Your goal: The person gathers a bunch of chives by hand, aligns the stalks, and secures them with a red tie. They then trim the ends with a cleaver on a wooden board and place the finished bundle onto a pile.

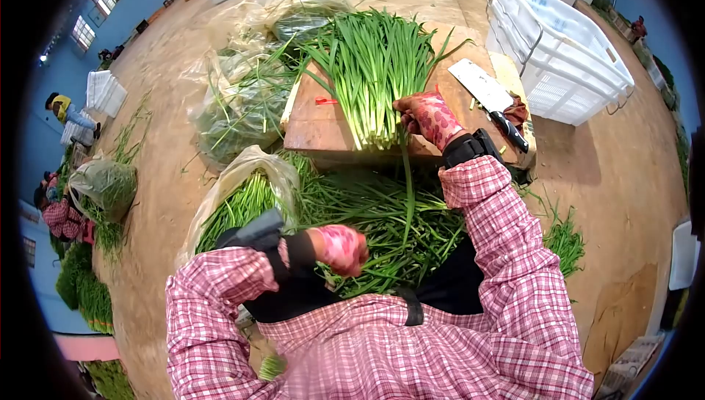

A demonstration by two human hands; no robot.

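Note:
A sheaf of long green stalks (378, 70) lies on the wooden board (316, 132), its pale ends toward me. My right hand (433, 117), in a patterned pink glove, is closed at the right side of those pale ends, and a long green leaf hangs below it. My left hand (341, 249), also gloved, is closed and blurred above the loose greens (396, 216) in my lap; what it holds, if anything, cannot be made out. A cleaver (481, 88) with a black handle rests on the board's right side, beside a dark red cloth (516, 112).
Clear plastic bags of greens (242, 106) stand left of the board, and an open bag (257, 180) sits nearer me. Stacked white crates (562, 48) are at the right. Other people (70, 114) are at the far left. Greens (564, 242) lie on the floor.

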